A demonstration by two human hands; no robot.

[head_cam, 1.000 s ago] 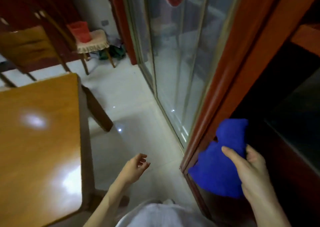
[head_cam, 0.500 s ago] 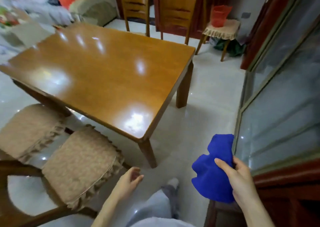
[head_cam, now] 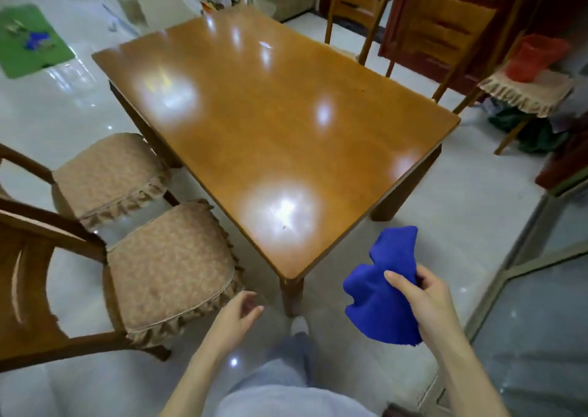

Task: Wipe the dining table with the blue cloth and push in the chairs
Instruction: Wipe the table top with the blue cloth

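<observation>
Right hand (head_cam: pixel 436 302) fingers gripped the blue cloth (head_cam: pixel 383 292) just off the desk (head_cam: pixel 270 124) corner, left hand (head_cam: pixel 234 315) fingers loosely open, two chairs (head_cam: pixel 165 267) pulled out, floor (head_cam: pixel 445 241) open alongside.

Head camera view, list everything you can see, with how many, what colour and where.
Dining table: one, glossy orange-brown wood, centre.
Cushioned chairs: two, brown wood with tan seat covers, left of the table, pulled out.
Far chairs: two, brown wood, beyond the table.
Stool: one, tan fringed cover, far right.
Bucket: one, red, on the stool.
Mat: one, green, floor at top left.
Blue cloth: one, bunched, held off the table's near corner.
Left hand: empty, open.
Right hand: gripping the blue cloth.
</observation>
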